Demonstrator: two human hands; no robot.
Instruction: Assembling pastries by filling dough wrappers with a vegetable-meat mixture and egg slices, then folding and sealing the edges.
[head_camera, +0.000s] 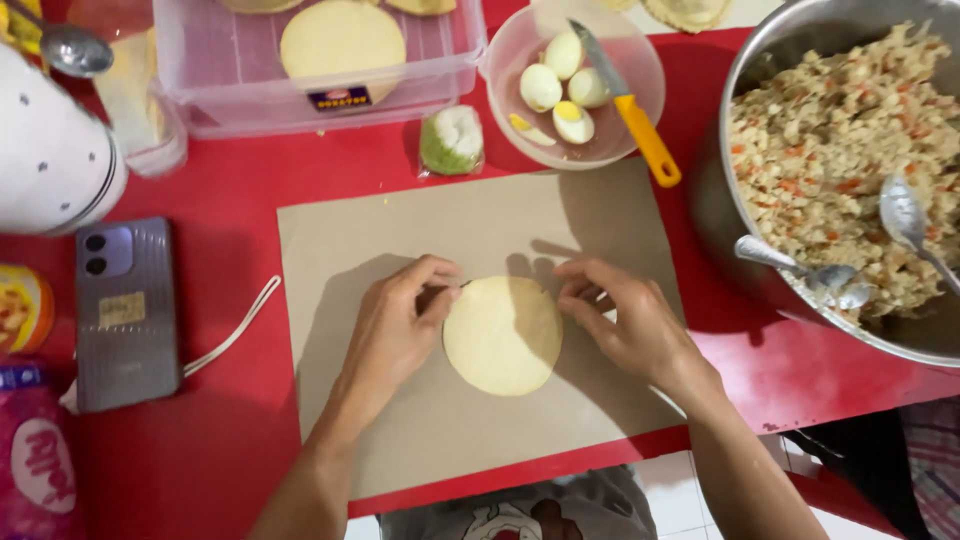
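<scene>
Bare forearms, no sleeves — grey printed shirt (520, 512) at bottom edge.

On the brown cardboard sheet (480, 230), the left hand (395, 325) and right hand (630, 320) touch opposite edges of a round, pale yellow dough disc (503, 336).
</scene>
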